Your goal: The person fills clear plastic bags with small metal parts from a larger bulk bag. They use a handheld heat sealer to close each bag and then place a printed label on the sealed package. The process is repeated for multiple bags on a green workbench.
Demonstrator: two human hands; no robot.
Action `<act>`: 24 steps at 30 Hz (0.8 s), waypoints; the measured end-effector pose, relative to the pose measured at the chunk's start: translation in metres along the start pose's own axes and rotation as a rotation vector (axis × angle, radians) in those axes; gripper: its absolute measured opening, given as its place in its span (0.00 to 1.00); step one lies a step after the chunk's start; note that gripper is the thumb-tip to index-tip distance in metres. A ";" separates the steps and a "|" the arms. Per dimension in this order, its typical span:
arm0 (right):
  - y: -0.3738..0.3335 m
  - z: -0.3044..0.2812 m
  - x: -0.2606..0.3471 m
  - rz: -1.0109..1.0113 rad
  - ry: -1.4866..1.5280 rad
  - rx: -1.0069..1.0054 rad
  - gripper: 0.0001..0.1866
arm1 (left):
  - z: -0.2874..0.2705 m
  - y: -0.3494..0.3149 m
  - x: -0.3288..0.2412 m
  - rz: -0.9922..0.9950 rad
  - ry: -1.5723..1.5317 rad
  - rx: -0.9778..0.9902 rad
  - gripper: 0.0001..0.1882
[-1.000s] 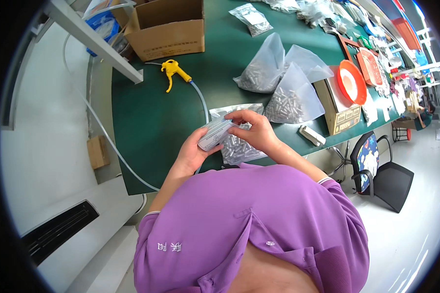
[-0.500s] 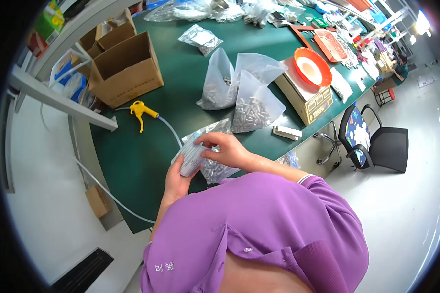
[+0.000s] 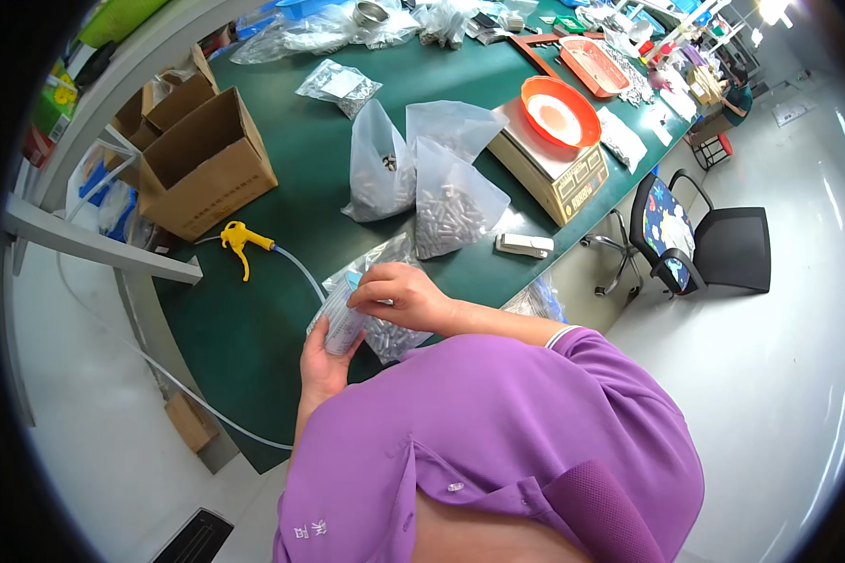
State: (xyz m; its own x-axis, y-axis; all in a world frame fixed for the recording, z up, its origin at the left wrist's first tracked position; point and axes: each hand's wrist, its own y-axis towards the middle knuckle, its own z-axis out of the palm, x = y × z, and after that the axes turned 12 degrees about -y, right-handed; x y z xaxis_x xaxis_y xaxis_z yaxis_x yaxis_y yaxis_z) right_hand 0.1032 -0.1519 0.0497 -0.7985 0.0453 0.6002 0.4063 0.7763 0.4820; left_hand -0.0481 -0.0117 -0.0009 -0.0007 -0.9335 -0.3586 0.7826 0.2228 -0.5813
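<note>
- At left, an open cardboard box (image 3: pixel 211 178) stands on the green table (image 3: pixel 253 347).
- Just below it, a yellow air gun (image 3: pixel 239 244) lies with its pale hose (image 3: pixel 302 268) trailing toward the worker.
- Near the table's front edge, the left hand (image 3: pixel 324 364) wraps around a pale printed packet (image 3: pixel 340 321), held up and tilted.
- The right hand (image 3: pixel 402 296), fingers drawn together, pinches the packet's upper end.
- Under the right hand, a flat clear bag (image 3: pixel 396 342) of small metal pieces lies on the table.
- Beyond the hands, translucent bags (image 3: pixel 455 214) of similar pieces stand bunched together.
- Right of them, a white handheld device (image 3: pixel 524 245) lies near a scale (image 3: pixel 563 186) bearing an orange tray (image 3: pixel 561 113).
- At far right stands a black-armed chair (image 3: pixel 730 246).
</note>
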 end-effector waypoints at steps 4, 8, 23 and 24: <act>-0.002 0.001 -0.007 -0.014 0.016 -0.003 0.08 | 0.005 -0.002 0.004 -0.034 -0.041 0.001 0.22; -0.002 0.006 -0.008 -0.029 -0.025 0.027 0.07 | 0.005 -0.005 0.004 0.007 -0.014 -0.038 0.23; -0.048 -0.059 -0.054 0.938 0.766 -0.180 0.08 | -0.122 0.053 -0.085 0.424 0.164 -0.607 0.30; -0.056 -0.056 -0.061 0.973 0.752 -0.129 0.12 | -0.135 0.060 -0.083 0.429 0.219 -0.633 0.30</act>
State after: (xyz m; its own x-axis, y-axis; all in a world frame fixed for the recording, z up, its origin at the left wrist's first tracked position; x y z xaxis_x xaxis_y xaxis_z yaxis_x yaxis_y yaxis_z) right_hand 0.1537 -0.2330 0.0219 0.2969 0.1630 0.9409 0.7628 0.5522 -0.3364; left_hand -0.0855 0.1175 -0.1047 0.0470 -0.6685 -0.7422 0.2403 0.7288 -0.6412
